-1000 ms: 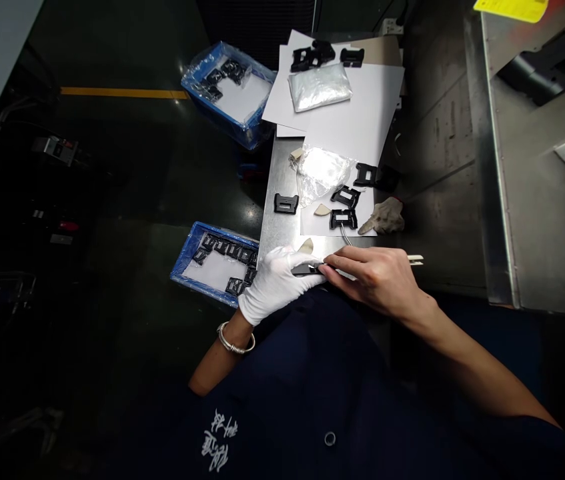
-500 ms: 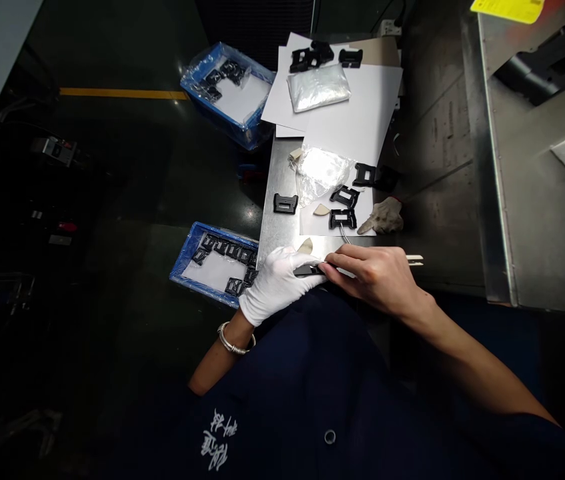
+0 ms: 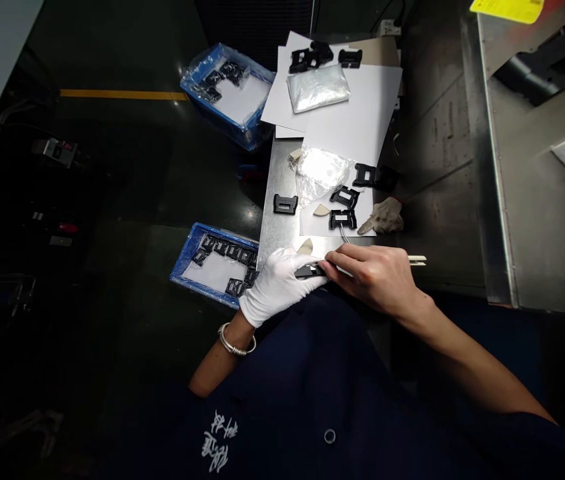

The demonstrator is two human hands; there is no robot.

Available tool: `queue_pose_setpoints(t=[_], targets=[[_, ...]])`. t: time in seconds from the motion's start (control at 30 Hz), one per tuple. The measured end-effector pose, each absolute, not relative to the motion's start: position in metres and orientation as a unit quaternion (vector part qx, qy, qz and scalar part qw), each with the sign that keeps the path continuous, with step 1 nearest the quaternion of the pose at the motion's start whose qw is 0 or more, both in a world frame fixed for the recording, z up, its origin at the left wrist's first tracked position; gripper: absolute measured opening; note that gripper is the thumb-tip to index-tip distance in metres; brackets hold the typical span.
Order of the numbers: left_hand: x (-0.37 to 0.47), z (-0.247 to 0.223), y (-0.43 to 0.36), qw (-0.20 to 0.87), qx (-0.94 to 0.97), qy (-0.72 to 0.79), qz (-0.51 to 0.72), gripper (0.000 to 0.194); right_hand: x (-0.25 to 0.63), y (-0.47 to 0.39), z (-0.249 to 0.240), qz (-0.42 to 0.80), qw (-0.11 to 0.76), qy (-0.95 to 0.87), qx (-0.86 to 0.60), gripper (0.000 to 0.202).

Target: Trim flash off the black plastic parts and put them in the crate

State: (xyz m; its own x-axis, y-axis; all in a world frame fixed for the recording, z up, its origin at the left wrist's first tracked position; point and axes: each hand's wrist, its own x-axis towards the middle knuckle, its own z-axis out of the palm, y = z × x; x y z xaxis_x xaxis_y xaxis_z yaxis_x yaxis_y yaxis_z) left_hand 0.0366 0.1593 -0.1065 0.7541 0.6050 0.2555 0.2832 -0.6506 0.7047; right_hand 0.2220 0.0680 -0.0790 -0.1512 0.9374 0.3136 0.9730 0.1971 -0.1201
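Observation:
My left hand [image 3: 282, 280], in a white glove, is closed around a small black plastic part [image 3: 307, 271], mostly hidden by the fingers. My bare right hand [image 3: 379, 275] is closed, its thumb and fingertips pressed close to that part's right end. A pale, thin stick-like tool [image 3: 417, 260] juts out behind the right hand; its working end is hidden. Just beyond the hands lie a pale wedge-shaped piece [image 3: 305, 246] and a black frame-like part [image 3: 343, 219], with a thin curved metal piece [image 3: 345, 233] between that part and my right hand.
More black parts [image 3: 285, 204] lie on the metal table [image 3: 275, 170] and on white paper [image 3: 352, 133]. A clear plastic bag [image 3: 325, 170], a plastic-wrapped stack [image 3: 319, 89] and a crumpled greyish glove or cloth [image 3: 385, 216] are there. Blue bins [image 3: 182, 267] with black parts stand left.
Both hands stay nearly in place. The right hand and the pale tool have shifted very slightly, and a bit more of the black part shows between the hands.

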Motion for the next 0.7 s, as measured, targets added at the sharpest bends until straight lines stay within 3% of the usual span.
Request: queue_pose_setpoints(t=[0.17, 0.4, 0.57, 0.7], targets=[[0.034, -0.11, 0.159, 0.353, 0.851, 0.26, 0.289, 0.021, 0.23, 0.066, -0.072, -0.032, 0.219, -0.731, -0.645, 0.02], [0.034, -0.105, 0.162, 0.327, 0.856, 0.269, 0.298, 0.021, 0.234, 0.066, -0.062, 0.135, 0.341, -0.652, -0.664, 0.015], [0.036, -0.103, 0.163, 0.3, 0.866, 0.262, 0.302, 0.018, 0.222, 0.072, -0.063, 0.289, 0.352, -0.595, -0.662, 0.02], [0.036, -0.105, 0.161, 0.288, 0.876, 0.255, 0.291, 0.015, 0.216, 0.078, -0.071, 0.32, 0.342, -0.554, -0.688, 0.026]])
